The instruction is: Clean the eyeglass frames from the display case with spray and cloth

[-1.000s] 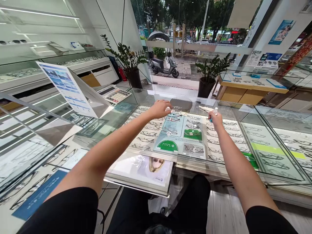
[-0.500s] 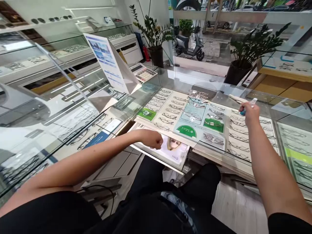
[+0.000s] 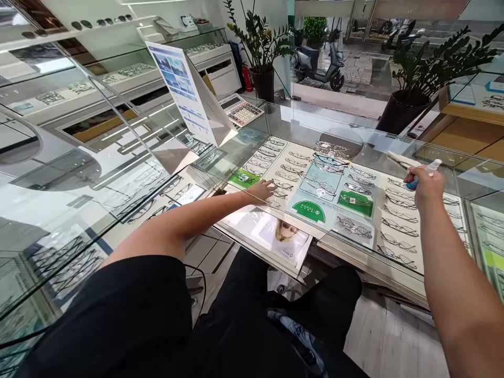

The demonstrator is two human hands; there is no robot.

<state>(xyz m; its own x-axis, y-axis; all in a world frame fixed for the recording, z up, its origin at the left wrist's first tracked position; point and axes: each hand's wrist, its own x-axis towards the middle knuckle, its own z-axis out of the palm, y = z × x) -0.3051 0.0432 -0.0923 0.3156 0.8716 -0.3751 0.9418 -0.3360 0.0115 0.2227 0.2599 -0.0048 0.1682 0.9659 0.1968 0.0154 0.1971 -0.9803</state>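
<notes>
My left hand (image 3: 263, 190) reaches under the glass counter top (image 3: 394, 136), fingers apart, resting on the rows of eyeglass frames (image 3: 280, 176) in the display tray (image 3: 397, 239). It holds nothing. My right hand (image 3: 424, 190) is raised over the counter's right side, closed around a small clear spray bottle (image 3: 428, 170) with a blue base. A pair of dark-rimmed glasses (image 3: 329, 160) lies on the glass top between my hands, beside other clear frames.
A tilted leaflet stand (image 3: 185, 94) and a calculator (image 3: 241, 111) are on the counter's far left. A white rolled cloth (image 3: 397, 159) lies near the bottle. Two potted plants (image 3: 263, 50) stand behind. A drawer with a poster (image 3: 275, 236) juts out by my knees.
My left hand left the glasses on the counter top, dropped to the counter's edge, then reached into the tray of frames. My right hand kept the bottle. The view turned left and down.
</notes>
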